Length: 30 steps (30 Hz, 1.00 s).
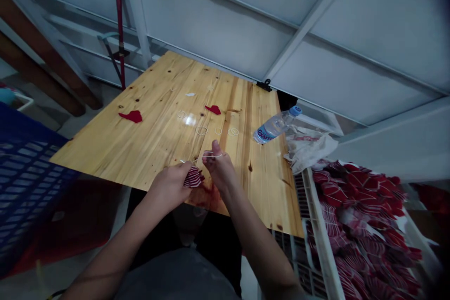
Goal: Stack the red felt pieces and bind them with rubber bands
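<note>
My left hand is closed round a small bundle of red and white striped cloth near the front edge of the wooden table. Just right of it, my right hand has its thumb raised and fingers curled, with a pale rubber band stretched across them. Several loose bands lie farther back, among them one ring in the middle. Two red cloth pieces rest on the tabletop, one at the left and one near the centre.
A water bottle lies at the table's right side, by a crumpled plastic bag. At the right stands a crate full of red striped bundles. A blue basket is at the left. A black clip grips the back edge.
</note>
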Motion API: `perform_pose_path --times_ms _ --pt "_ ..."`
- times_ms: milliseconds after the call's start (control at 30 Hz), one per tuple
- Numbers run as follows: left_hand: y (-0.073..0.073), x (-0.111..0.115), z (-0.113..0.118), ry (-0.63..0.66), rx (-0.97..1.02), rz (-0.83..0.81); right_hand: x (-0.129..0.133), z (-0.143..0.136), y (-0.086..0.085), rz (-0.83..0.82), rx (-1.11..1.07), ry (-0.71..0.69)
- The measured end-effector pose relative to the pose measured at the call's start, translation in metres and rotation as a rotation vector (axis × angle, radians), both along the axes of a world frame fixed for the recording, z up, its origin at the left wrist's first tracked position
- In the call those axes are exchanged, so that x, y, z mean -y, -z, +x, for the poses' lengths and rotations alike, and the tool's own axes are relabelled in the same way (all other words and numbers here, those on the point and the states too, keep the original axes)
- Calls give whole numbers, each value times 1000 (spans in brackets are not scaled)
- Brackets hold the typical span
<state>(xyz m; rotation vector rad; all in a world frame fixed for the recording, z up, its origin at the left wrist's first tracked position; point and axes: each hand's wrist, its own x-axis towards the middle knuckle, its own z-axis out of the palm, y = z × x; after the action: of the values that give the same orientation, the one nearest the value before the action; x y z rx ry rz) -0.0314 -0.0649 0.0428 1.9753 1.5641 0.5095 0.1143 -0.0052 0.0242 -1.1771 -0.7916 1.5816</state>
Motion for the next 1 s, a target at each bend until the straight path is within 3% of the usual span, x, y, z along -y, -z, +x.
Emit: perform_pose_path --times_ms 67,167,233,300,433,600,733,833,900,1000 --pt "5 -6 -4 -5 111 -25 10 4 3 37 -43 -46" --pt "11 -15 -10 61 322 -110 22 14 2 178 25 -271" --pt "12 -21 -12 137 461 -183 29 21 -1 288 115 -424" --pt "9 -24 -11 189 488 -234 34 26 -5 372 267 -460" --pt "-4 -27 -5 193 289 -123 43 26 -13 485 562 -352" --pt "-15 -28 -3 176 311 -130 48 27 -11 509 629 -189" --pt "-6 -24 -2 214 682 -338 46 29 -4 456 562 28" --pt "7 -21 3 124 877 -400 44 26 2 389 489 99" --pt "11 -22 6 92 754 -306 43 23 5 367 476 101" --pt "5 -27 4 160 498 -173 41 19 6 378 477 108"
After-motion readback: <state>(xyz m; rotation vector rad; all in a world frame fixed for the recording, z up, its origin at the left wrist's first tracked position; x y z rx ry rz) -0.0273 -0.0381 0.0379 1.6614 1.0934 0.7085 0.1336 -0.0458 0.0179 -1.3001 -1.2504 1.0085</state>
